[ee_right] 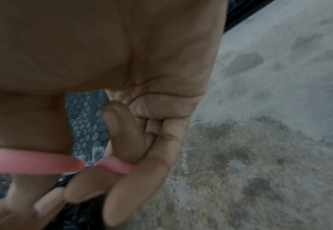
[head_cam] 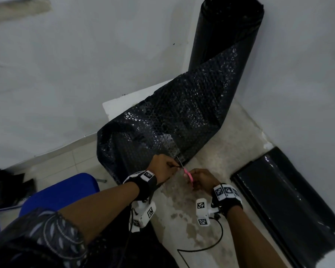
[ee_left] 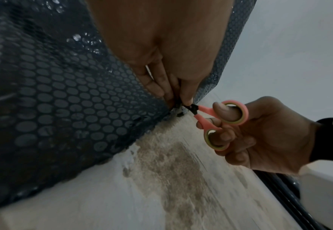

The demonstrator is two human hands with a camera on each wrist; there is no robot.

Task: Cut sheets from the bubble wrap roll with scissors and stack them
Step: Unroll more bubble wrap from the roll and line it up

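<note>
A black bubble wrap roll (head_cam: 226,35) stands upright in the wall corner, and its unrolled sheet (head_cam: 162,124) drapes down over a white block to the floor. My left hand (head_cam: 163,167) pinches the sheet's near edge (ee_left: 110,124) between thumb and fingers. My right hand (head_cam: 203,180) grips small pink scissors (head_cam: 188,175), thumb and fingers through the loops (ee_left: 228,118). The blades meet the sheet edge right beside my left fingertips (ee_left: 185,99). In the right wrist view the pink handles (ee_right: 43,161) cross the hand, blurred.
A flat pile of black sheets (head_cam: 286,198) lies on the floor at the right along the wall. A white block (head_cam: 116,105) sits under the draped sheet. A blue chair seat (head_cam: 60,192) and dark bags (head_cam: 6,184) are at the left. The stained floor (head_cam: 191,225) lies between my arms.
</note>
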